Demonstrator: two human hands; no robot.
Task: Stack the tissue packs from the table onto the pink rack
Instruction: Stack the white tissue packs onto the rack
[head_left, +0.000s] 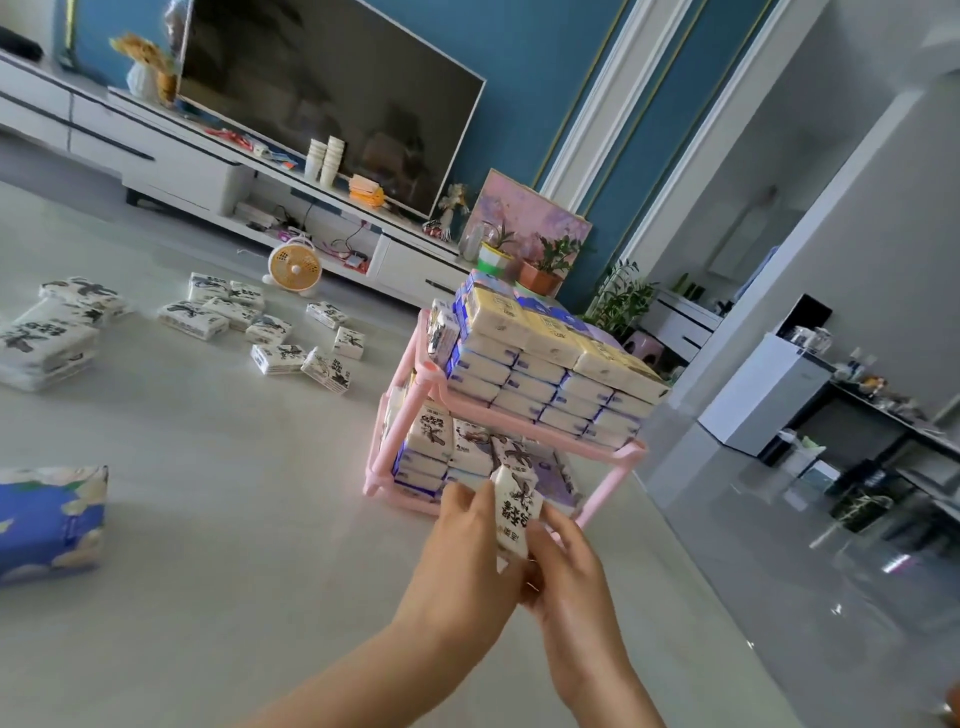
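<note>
Left grip (457, 551) and right grip (566, 564) together pinch one pack (514, 512) upright, just before the lower shelf of the nearly full rack (402, 415); pushed in askew, it may jam or topple stacked packs (545, 374), while loose packs (280, 332) wait on the bench (234, 519)

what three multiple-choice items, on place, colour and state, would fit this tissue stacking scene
1. Where is the held tissue pack?
A) in front of the rack's lower tier
B) on the TV stand
C) on the floor fan
2. What colour is the rack?
A) blue
B) pink
C) white
3. The rack's top tier is
A) bare
B) stacked with tissue packs
C) folded flat
Key: 1A, the left hand and right hand pinch it in front of the lower tier; 2B, its posts are pink; 3B, rows of packs cover it.
</note>
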